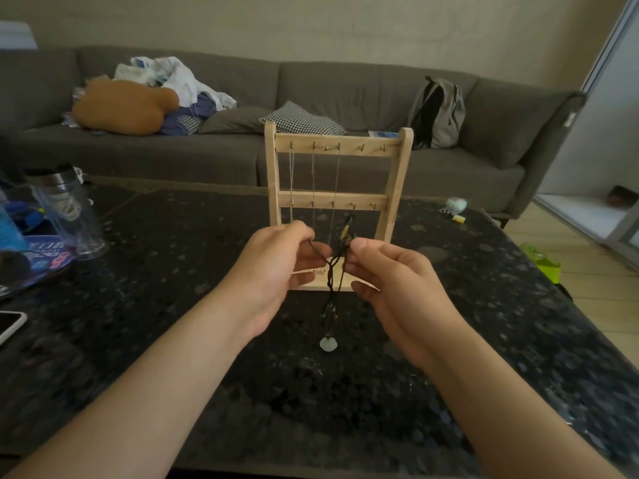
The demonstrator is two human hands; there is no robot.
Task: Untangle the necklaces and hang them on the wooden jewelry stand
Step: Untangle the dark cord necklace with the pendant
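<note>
Two hands, left hand (276,267) and right hand (397,288), pinch the twisted black cord necklace (332,274) between their fingers (311,252), pendant (326,343) dangling below. Untangling looks unfinished; next, tease strands apart, then reach the wooden jewelry stand (332,199) just beyond.

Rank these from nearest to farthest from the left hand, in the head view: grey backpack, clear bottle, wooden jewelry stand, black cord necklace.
1. black cord necklace, pinched in the left hand.
2. wooden jewelry stand, just behind.
3. clear bottle, far to the left.
4. grey backpack, back on the sofa.
</note>
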